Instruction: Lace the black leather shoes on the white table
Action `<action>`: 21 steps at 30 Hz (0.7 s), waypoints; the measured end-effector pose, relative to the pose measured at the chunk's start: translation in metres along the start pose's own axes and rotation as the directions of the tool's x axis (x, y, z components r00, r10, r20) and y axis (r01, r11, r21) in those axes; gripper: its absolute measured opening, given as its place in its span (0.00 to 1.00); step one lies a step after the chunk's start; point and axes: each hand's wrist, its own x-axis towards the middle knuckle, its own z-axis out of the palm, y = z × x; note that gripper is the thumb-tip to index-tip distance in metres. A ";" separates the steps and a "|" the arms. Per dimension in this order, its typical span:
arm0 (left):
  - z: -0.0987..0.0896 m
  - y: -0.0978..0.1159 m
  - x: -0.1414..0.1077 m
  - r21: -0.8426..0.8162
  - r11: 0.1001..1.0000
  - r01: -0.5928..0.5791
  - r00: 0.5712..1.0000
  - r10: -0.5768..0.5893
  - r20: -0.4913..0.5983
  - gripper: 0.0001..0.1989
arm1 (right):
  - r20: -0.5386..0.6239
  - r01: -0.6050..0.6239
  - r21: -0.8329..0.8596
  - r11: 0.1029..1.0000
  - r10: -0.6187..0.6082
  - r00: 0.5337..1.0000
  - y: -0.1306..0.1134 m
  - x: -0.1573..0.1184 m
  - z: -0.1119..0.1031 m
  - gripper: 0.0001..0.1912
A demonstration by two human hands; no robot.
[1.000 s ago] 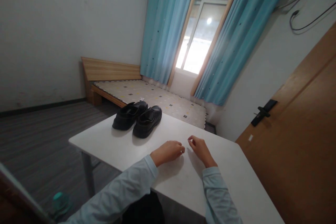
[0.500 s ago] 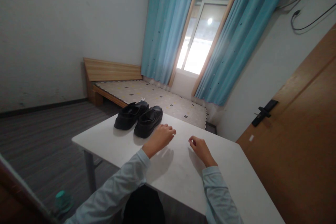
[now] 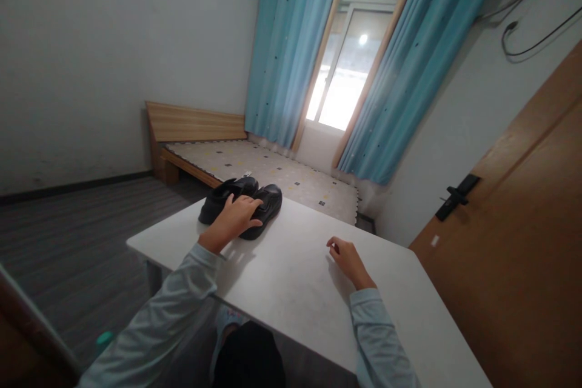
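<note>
Two black shoes stand side by side at the far left of the white table (image 3: 291, 279). My left hand (image 3: 236, 218) is over the heel end of the right-hand shoe (image 3: 269, 201), fingers spread, and hides part of both shoes. Whether it touches them I cannot tell. Behind it, the left-hand shoe (image 3: 213, 203) shows its side and toe. My right hand (image 3: 348, 257) is at the table's right half, apart from the shoes. Its fingers are curled in, with nothing visible in them.
Beyond the table is a bed (image 3: 282, 173) with a patterned mattress and wooden headboard. A brown door (image 3: 509, 242) with a black handle stands at the right. Blue curtains (image 3: 291, 54) flank the window. A green-topped object (image 3: 104, 339) is on the floor at lower left.
My left hand has moved left, from beside the right-hand shoe to over its heel end, with its fingers opening. My right hand and both shoes have stayed in place.
</note>
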 end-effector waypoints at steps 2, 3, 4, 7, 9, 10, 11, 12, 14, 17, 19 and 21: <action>0.005 -0.003 0.000 -0.006 1.000 -0.010 0.997 0.011 0.077 0.24 | 0.004 -0.004 0.006 1.000 0.004 1.000 0.001 0.000 0.000 0.14; 0.007 -0.005 0.000 -0.004 1.000 -0.018 0.994 0.018 0.104 0.24 | 0.004 -0.006 0.008 1.000 0.006 1.000 0.001 0.000 0.000 0.14; 0.008 -0.005 0.000 0.000 1.000 -0.028 0.993 0.027 0.118 0.25 | 0.003 -0.008 0.009 1.000 0.008 1.000 0.001 0.000 0.000 0.14; 0.009 -0.006 0.001 0.020 0.999 -0.037 0.993 0.035 0.113 0.25 | 0.002 -0.008 0.015 1.000 0.007 1.000 0.003 0.000 0.002 0.15; 0.007 -0.007 0.001 0.022 0.999 -0.034 0.994 0.031 0.108 0.24 | 0.003 -0.006 0.023 1.000 0.006 1.000 0.004 0.000 0.003 0.15; 0.006 -0.007 0.001 0.022 0.999 -0.031 0.994 0.029 0.106 0.24 | 0.003 -0.005 0.025 1.000 0.005 1.000 0.004 0.000 0.004 0.15; 0.005 -0.007 0.001 0.022 0.999 -0.031 0.994 0.028 0.104 0.24 | 0.002 -0.004 0.023 1.000 0.004 1.000 0.005 0.000 0.004 0.15; 0.005 -0.008 0.001 0.022 0.999 -0.032 0.994 0.029 0.102 0.24 | 0.000 -0.004 0.017 1.000 0.004 1.000 0.005 0.000 0.005 0.15; 0.005 -0.008 0.001 0.022 0.999 -0.026 0.995 0.024 0.095 0.25 | -0.001 -0.001 0.004 1.000 0.001 1.000 0.006 0.000 0.006 0.14; 0.004 -0.008 0.001 0.016 1.000 -0.015 0.996 0.014 0.084 0.25 | 0.002 0.004 0.000 1.000 -0.004 1.000 0.007 -0.001 0.008 0.14; 0.002 -0.006 0.001 0.015 1.000 -0.005 0.997 0.004 0.071 0.25 | 0.003 0.003 -0.003 1.000 -0.003 1.000 0.007 -0.001 0.008 0.14; 0.000 -0.003 0.002 0.018 1.000 0.007 0.999 -0.008 0.053 0.24 | 0.001 -0.004 -0.006 1.000 0.004 1.000 0.006 -0.001 0.009 0.14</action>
